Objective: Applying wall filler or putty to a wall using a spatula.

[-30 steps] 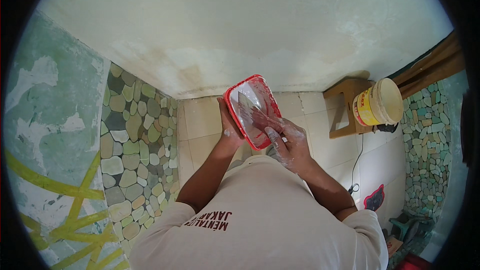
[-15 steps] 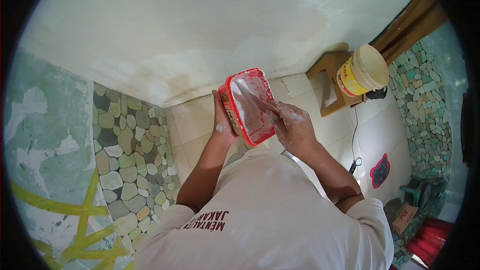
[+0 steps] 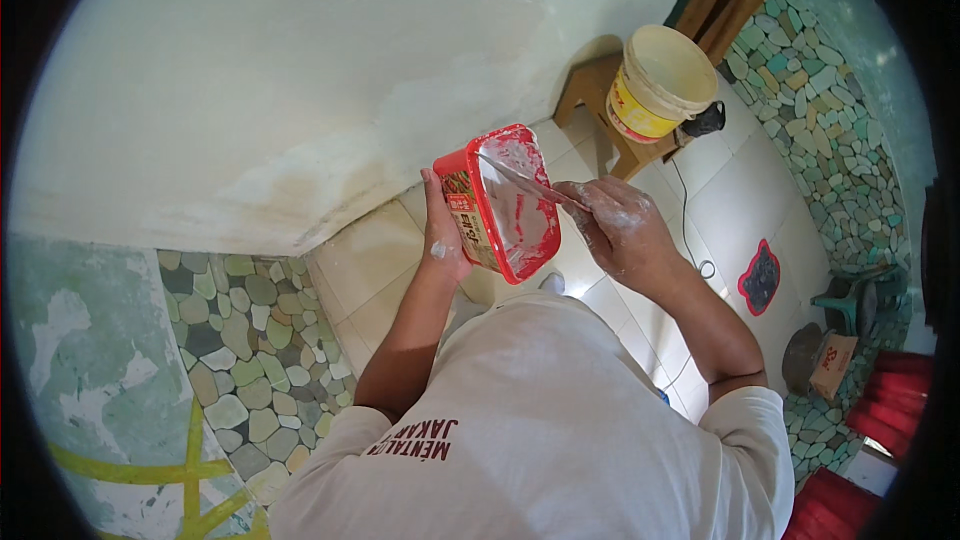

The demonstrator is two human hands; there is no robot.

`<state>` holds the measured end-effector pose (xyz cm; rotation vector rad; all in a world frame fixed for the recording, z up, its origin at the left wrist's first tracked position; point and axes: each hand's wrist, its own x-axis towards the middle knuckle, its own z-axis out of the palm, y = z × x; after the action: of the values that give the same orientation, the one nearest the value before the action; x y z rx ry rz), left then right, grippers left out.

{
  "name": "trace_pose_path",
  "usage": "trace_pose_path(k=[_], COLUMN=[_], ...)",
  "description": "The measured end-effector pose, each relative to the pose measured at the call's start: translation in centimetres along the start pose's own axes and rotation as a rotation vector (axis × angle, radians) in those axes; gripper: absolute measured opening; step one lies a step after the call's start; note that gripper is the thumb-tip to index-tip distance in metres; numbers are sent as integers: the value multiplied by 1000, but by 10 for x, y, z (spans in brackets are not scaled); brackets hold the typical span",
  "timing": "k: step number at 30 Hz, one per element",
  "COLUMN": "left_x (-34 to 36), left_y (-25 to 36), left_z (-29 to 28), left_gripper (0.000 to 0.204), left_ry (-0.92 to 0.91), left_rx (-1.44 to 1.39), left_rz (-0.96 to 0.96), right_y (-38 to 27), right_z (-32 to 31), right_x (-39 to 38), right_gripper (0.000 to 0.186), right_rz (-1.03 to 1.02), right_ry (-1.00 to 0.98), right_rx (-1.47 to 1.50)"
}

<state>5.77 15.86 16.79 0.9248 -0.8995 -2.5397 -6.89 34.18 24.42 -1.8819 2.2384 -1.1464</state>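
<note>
A red rectangular plastic tub (image 3: 487, 225) is tilted in front of my chest, smeared inside with white paste (image 3: 503, 208) that looks like wall putty. Its left side and underside rest in my left hand (image 3: 443, 240), whose thumb lies up along the labelled wall; the other fingers are mostly hidden. My right hand (image 3: 630, 235), spotted with white, grips a putty knife (image 3: 522, 182) by its handle end. The thin blade slants across the tub's opening, its tip near the far left rim.
Ahead rises a patchy pale wall (image 3: 300, 90). At the right, a white bucket (image 3: 672, 70) stands on a wooden stool (image 3: 590, 90), beside a black bag (image 3: 706, 120). A cable (image 3: 684, 202), a dark red-edged mat (image 3: 760, 278) and a cardboard box (image 3: 832, 365) lie farther right.
The putty knife has come up from the paste, its blade now showing across the opening. My right hand has shifted slightly right. The view has turned, moving bucket and stool leftward.
</note>
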Motion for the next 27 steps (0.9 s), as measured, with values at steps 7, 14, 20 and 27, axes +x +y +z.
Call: trace_pose_path(k=[7,14,20,27], left_x=[22,28,33,50], left_y=[-31,-49,-55,-68], left_z=[44,75,91,80], left_gripper=[89,92,91,92], left_ry=[32,-30,36,-116], left_rx=[-4,1,15,-114], left_rz=[-51,-72,90,324], right_y=[42,64,76,70], right_z=[-34,-45,-48,-54], right_x=[-28,-45,-54,-49], right_gripper=[27,19,14,16], right_rz=[98,124,244,479], right_ry=[-45,-83,-145,-132], right_rx=[62,13,138,536])
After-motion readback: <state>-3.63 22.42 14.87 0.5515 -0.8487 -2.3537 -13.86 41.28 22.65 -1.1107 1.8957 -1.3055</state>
